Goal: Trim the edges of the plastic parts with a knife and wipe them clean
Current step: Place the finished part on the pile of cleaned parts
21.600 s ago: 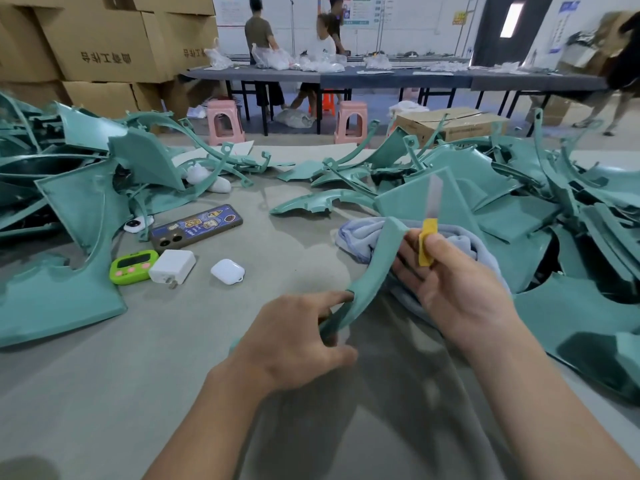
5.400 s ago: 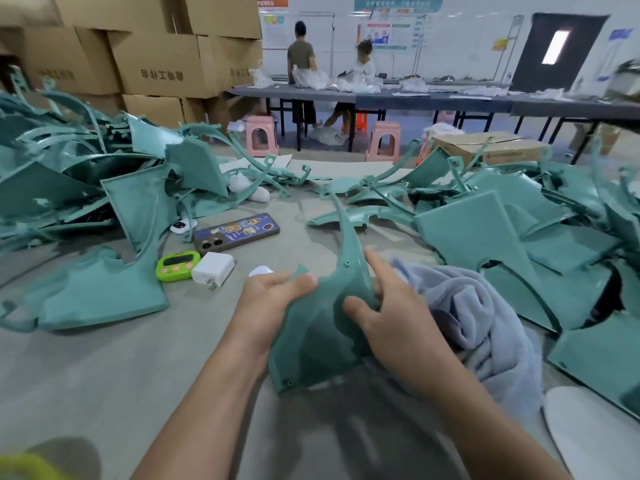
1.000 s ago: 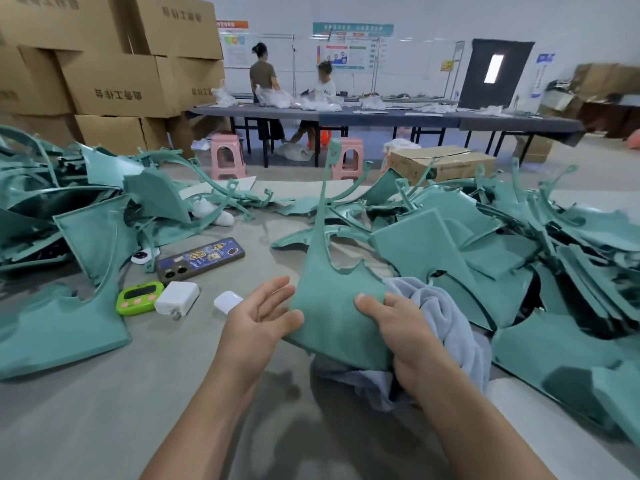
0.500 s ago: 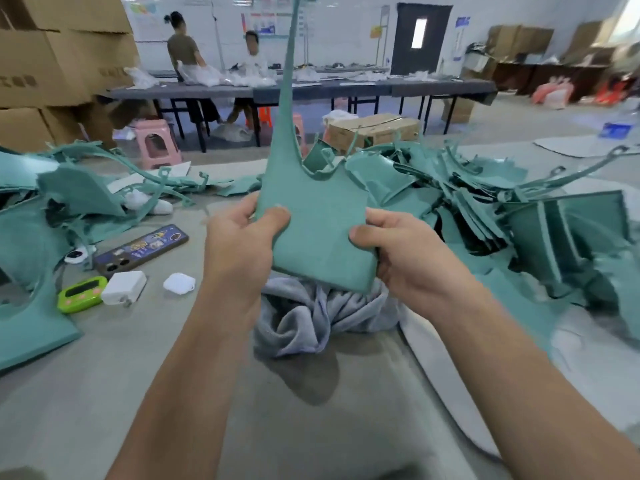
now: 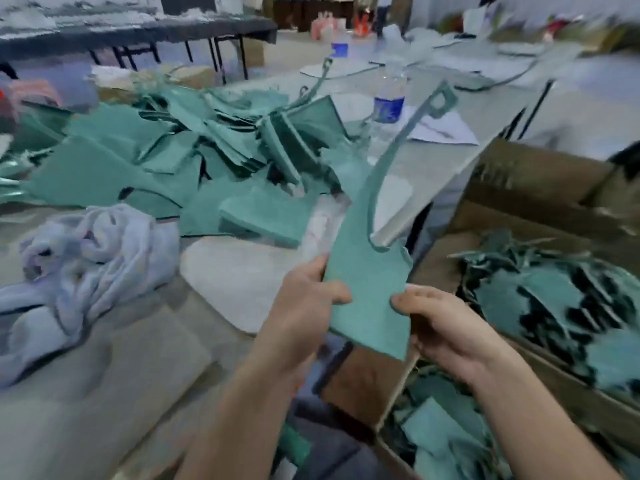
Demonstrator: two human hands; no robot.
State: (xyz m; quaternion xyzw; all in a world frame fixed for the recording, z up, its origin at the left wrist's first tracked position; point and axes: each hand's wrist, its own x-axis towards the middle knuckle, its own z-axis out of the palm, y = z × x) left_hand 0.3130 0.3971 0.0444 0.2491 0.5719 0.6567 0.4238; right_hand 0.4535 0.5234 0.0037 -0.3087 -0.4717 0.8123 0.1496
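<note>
I hold one teal plastic part (image 5: 369,292) in both hands, off the table's right edge. Its wide flat end is toward me and its long thin arm rises up and to the right, ending in a loop. My left hand (image 5: 304,310) grips the part's left edge, thumb on its face. My right hand (image 5: 440,327) grips the right edge. The grey-blue cloth (image 5: 86,258) lies crumpled on the table at the left. No knife shows in this blurred view.
A pile of teal parts (image 5: 194,168) covers the middle of the table (image 5: 104,375). A water bottle (image 5: 389,102) stands behind it. Two open cardboard boxes of teal parts sit low at the right, one (image 5: 554,306) farther and one (image 5: 443,438) under my right forearm.
My view has swung to the right. Both hands have carried the teal part from above the cloth to beyond the table's right edge, over the boxes. The cloth stays on the table.
</note>
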